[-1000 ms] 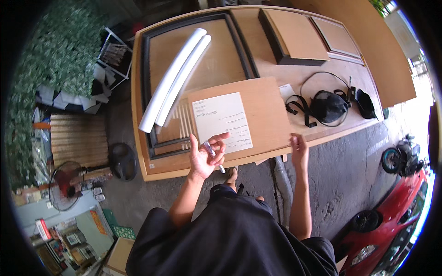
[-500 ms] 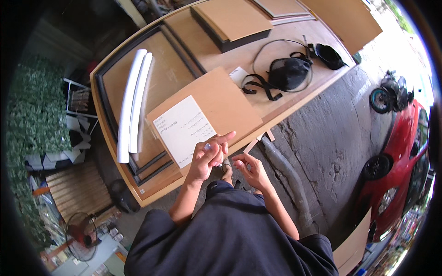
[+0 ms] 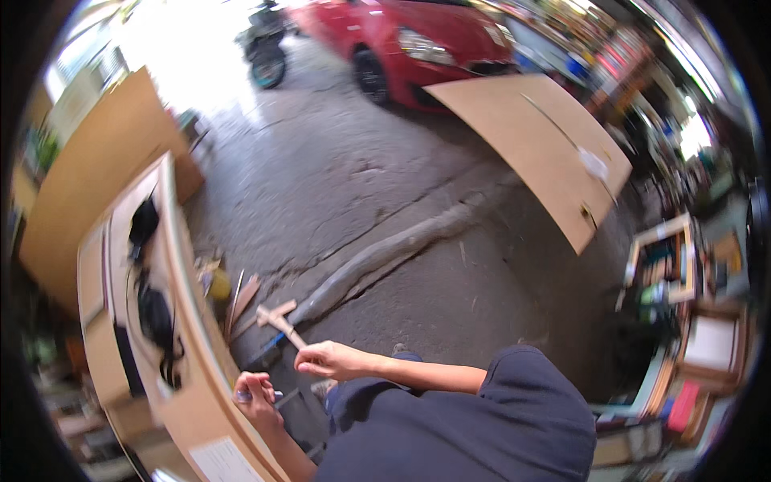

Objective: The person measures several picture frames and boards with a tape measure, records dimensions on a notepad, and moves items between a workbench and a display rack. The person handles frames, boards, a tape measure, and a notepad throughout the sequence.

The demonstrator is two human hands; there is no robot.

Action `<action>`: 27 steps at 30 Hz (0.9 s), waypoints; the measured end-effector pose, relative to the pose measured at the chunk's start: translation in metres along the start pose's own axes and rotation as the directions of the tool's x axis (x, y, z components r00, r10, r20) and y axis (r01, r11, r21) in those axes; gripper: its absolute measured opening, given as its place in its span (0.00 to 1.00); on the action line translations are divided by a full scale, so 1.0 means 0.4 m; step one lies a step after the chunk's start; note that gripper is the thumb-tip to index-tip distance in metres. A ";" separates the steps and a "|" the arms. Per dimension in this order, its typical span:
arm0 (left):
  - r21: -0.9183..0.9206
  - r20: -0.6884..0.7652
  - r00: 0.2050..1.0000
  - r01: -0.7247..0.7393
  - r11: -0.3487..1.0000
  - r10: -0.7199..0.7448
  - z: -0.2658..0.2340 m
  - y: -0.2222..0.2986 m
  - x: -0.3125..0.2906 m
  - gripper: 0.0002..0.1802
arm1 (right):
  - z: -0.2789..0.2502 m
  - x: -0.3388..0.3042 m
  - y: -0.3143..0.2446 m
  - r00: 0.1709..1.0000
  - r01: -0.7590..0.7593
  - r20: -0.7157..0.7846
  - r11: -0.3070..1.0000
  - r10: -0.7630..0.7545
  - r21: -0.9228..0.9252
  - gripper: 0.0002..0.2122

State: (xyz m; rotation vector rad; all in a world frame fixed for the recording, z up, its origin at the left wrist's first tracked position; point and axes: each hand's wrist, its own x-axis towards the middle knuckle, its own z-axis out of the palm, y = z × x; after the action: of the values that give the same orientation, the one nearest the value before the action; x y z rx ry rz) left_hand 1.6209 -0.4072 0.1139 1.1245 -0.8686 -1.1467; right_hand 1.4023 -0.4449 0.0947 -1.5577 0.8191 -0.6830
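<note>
At the table's near edge, my left hand (image 3: 257,398) is closed, its fingers curled round a small, shiny bluish thing too small to name. To its right my right hand (image 3: 328,359) is curled, fingers pointing left. Whatever it may hold is hidden. Past its fingertips, light wood strips (image 3: 277,320) lie low by the floor; one strip's end meets the hand in view, and I cannot tell whether they touch. A white sheet with writing (image 3: 225,461) rests on the brown board (image 3: 183,418) on the table, left of my left hand.
The worktable (image 3: 210,365) runs along my left, with black mesh gear (image 3: 154,317) on it. A grey ridge (image 3: 385,249) crosses the concrete floor (image 3: 321,193). A large brown board (image 3: 530,145) stands before a red car (image 3: 401,32). Frames (image 3: 711,345) crowd the right side.
The view has swung right, so the table is now on the left and the car ahead. My right hand has curled more; my left hand's extended finger has folded in.
</note>
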 end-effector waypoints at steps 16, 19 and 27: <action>0.346 0.682 0.600 0.241 0.907 -0.419 1.032 -0.288 -0.030 0.20 | -0.600 -0.892 0.196 0.170 -0.313 -0.932 0.914 0.321 0.258 0.14; 0.453 0.711 0.512 0.191 0.871 -0.482 1.215 -0.347 -0.032 0.16 | -0.668 -0.975 0.239 0.033 -0.380 -0.955 0.888 0.294 0.260 0.14; 0.599 0.758 0.230 0.124 0.791 -0.610 1.710 -0.607 -0.032 0.21 | -0.829 -1.251 0.410 -0.332 -0.365 -0.900 0.841 0.284 0.400 0.08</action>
State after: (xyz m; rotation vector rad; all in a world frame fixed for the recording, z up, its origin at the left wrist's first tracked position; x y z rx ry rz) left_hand 0.9132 -0.5539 0.0439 0.9475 -1.9231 -2.2364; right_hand 0.8242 -0.2402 -0.0108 -0.2261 2.4580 -1.4704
